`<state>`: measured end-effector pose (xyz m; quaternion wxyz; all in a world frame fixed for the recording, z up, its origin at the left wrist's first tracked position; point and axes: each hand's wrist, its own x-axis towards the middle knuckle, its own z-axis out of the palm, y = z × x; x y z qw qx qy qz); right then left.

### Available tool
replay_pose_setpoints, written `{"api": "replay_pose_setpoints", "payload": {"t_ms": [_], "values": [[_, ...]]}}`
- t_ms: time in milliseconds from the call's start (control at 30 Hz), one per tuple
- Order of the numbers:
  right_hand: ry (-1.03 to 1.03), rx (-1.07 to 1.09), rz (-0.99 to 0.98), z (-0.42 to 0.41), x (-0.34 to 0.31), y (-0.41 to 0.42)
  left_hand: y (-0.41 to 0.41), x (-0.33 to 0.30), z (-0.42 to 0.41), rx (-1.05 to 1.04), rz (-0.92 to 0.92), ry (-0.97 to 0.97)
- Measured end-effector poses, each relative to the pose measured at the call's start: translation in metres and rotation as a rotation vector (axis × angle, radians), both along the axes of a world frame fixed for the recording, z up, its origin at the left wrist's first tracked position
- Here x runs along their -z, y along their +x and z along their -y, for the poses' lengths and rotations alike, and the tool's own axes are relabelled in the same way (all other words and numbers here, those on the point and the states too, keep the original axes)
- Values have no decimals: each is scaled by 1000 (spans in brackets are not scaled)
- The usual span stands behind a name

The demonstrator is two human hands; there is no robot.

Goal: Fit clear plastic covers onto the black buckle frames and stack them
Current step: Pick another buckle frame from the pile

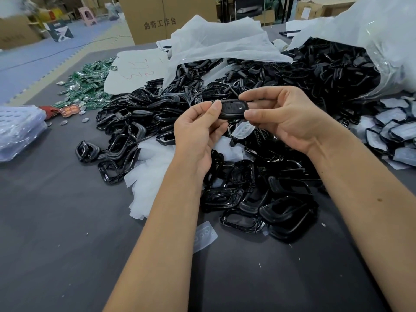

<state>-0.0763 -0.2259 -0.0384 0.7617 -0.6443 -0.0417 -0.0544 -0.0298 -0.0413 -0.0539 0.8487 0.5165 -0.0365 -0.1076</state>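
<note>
I hold one glossy black oval buckle frame (233, 109) up in the middle of the frame, above the heap. My left hand (198, 134) pinches its left end between thumb and forefinger, and my right hand (283, 118) pinches its right end the same way. A small round mark shows on its face; I cannot tell whether a clear cover is seated in it yet, so I judge this piece to be mid-fitting or being checked.

Just below it a clear plastic cover with three small holes (244, 129) lies on the pile, and another clear plastic cover (203, 236) lies on the dark grey tabletop (67, 244) at lower centre.

Most of the work looks left: a large loose heap of empty black frames (258, 199) spreads across the centre, and more spill from a clear plastic bag (387, 37) at upper right. At the right edge lie frames with pale film over them (391, 131), perhaps finished ones, though I see no neat stack.

Writing: the brown cardboard box (162, 16) at top centre is printed 曲奇工作台. A white sheet (135, 68) at upper left carries pink scribble I cannot read. Green circuit boards (90, 86) lie beside it.
</note>
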Motion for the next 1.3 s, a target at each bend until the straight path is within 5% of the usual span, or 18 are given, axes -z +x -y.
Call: {"api": "replay_pose_setpoints", "payload": {"t_ms": [433,567,733,933,1100,1300], "values": [[57,-10,95,-5,3,-2,-2,-2,-2,72,-91,-139],[-190,94,158,-4,3,-2,-2,-1,1,19,-13,-37],[-625,291,280,-3,2,-1,-2,6,8,-55,81,387],[-804,275,385,-4,-7,-2,2,6,2,17,27,339],[-783,356,392,-4,-10,-2,0,5,2,11,39,260],[-497,274,80,-9,2,7,1,9,5,-120,272,364]]}}
